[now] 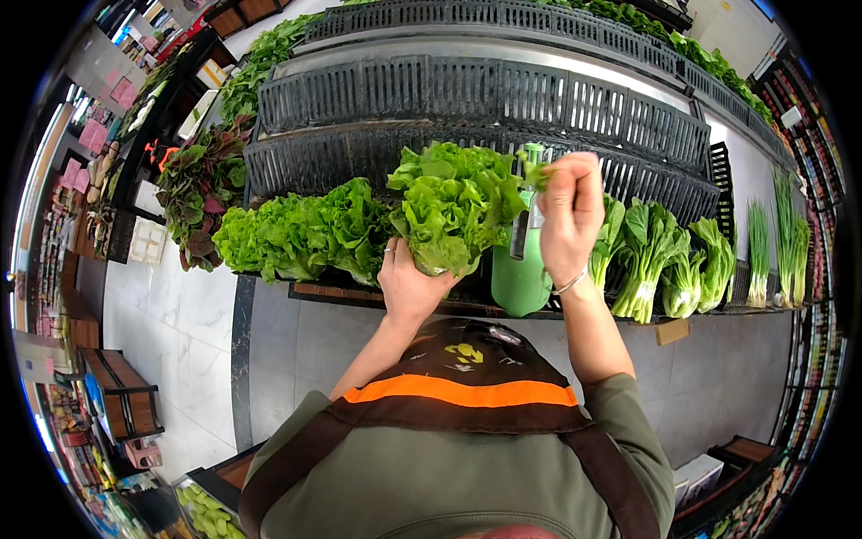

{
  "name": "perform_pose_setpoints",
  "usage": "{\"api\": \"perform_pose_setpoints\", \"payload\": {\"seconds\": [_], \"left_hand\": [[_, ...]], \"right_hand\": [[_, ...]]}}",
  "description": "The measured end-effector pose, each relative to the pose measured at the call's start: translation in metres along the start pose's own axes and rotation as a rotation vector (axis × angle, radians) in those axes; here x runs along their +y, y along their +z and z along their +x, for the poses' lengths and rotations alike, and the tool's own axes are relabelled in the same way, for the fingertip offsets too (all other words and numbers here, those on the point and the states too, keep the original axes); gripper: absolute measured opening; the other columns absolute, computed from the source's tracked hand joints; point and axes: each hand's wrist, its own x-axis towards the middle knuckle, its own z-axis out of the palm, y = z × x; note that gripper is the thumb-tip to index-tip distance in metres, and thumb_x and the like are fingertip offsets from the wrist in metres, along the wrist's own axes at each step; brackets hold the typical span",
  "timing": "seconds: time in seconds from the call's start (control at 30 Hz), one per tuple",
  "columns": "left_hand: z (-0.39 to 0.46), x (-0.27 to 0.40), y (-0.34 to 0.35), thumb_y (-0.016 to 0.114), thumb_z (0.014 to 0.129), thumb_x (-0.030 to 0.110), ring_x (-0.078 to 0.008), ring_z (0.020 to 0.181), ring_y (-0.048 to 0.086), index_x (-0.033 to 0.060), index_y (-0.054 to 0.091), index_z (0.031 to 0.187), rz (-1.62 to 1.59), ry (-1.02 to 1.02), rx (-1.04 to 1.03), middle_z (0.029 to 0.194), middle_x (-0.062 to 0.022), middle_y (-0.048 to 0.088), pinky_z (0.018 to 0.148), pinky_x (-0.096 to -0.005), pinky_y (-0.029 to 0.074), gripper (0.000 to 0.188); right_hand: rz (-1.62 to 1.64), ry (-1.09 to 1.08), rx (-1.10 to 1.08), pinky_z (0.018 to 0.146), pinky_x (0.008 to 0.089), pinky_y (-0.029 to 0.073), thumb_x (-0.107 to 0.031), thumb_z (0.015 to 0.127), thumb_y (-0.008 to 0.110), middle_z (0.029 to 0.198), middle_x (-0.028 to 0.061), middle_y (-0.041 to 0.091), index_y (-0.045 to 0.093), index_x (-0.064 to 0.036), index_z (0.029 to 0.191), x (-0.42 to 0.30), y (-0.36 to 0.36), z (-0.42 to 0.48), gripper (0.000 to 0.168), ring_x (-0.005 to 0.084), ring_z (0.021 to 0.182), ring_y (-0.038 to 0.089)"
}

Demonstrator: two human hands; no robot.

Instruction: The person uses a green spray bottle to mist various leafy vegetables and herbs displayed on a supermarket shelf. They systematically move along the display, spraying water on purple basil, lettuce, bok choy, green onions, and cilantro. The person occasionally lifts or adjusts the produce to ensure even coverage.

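My left hand (pixel 412 279) holds a head of green leaf lettuce (pixel 448 215) by its base, at the front edge of the produce shelf. My right hand (pixel 572 202), with a metal bangle at the wrist, pinches a small piece of green leaf (pixel 537 174) just right of that head. Below and beside the right hand stands a green spray bottle (pixel 522 276). A dark, flat blade-like object (pixel 518 236) lies in front of the bottle; what holds it up cannot be told. More lettuce heads (pixel 303 232) lie in a row left of my left hand.
Black slatted plastic racks (pixel 471 87) rise in tiers behind the lettuce. Bundled leafy greens (pixel 643 256) stand to the right, with spring onions (pixel 757 249) farther right. Red-green leafy vegetables (pixel 202 182) lie at the left. A brown wooden edge (pixel 337 293) runs along the shelf front.
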Motion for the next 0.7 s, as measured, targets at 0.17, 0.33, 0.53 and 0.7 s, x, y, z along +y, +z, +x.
{"api": "perform_pose_setpoints", "payload": {"seconds": [0.17, 0.33, 0.53, 0.7], "left_hand": [[-0.001, -0.005, 0.001, 0.082, 0.056, 0.023, -0.0366, 0.084, 0.057, 0.0003, 0.058, 0.095, 0.04, 0.022, 0.006, 0.089, -0.0147, 0.059, 0.071, -0.0439, 0.049, 0.051], [0.003, -0.002, -0.002, 0.082, 0.056, 0.024, -0.0365, 0.083, 0.058, 0.0005, 0.058, 0.098, 0.029, 0.012, -0.013, 0.09, -0.0149, 0.059, 0.07, -0.0433, 0.049, 0.053], [0.003, -0.003, -0.002, 0.083, 0.056, 0.024, -0.0356, 0.082, 0.059, 0.001, 0.057, 0.099, 0.007, 0.05, 0.008, 0.091, -0.0148, 0.058, 0.069, -0.0428, 0.049, 0.055], [0.001, -0.001, -0.002, 0.084, 0.056, 0.025, -0.0363, 0.082, 0.059, -0.0005, 0.057, 0.099, 0.0, 0.053, 0.004, 0.09, -0.0155, 0.058, 0.068, -0.0431, 0.049, 0.057]], "right_hand": [[0.046, 0.337, -0.094, 0.051, 0.0183, 0.036, -0.02, 0.096, 0.053, 0.082, -0.0007, 0.057, 0.056, -0.005, 0.085, -0.006, -0.012, 0.001, 0.019, 0.0029, 0.063, 0.044], [-0.461, -0.063, -0.459, 0.062, 0.0285, 0.05, -0.007, 0.082, 0.067, 0.083, 0.0111, 0.065, 0.06, -0.005, 0.108, 0.003, -0.007, 0.0, 0.026, 0.0192, 0.07, 0.064], [-0.599, -0.091, -0.671, 0.065, 0.0361, 0.049, -0.006, 0.081, 0.065, 0.083, 0.0121, 0.059, 0.063, -0.006, 0.107, 0.004, -0.005, 0.0, 0.027, 0.0287, 0.074, 0.06], [-0.578, -0.222, -0.559, 0.058, 0.0412, 0.049, -0.006, 0.08, 0.065, 0.08, 0.0099, 0.055, 0.06, -0.006, 0.088, 0.017, -0.002, -0.004, 0.01, 0.0324, 0.068, 0.059]]}}
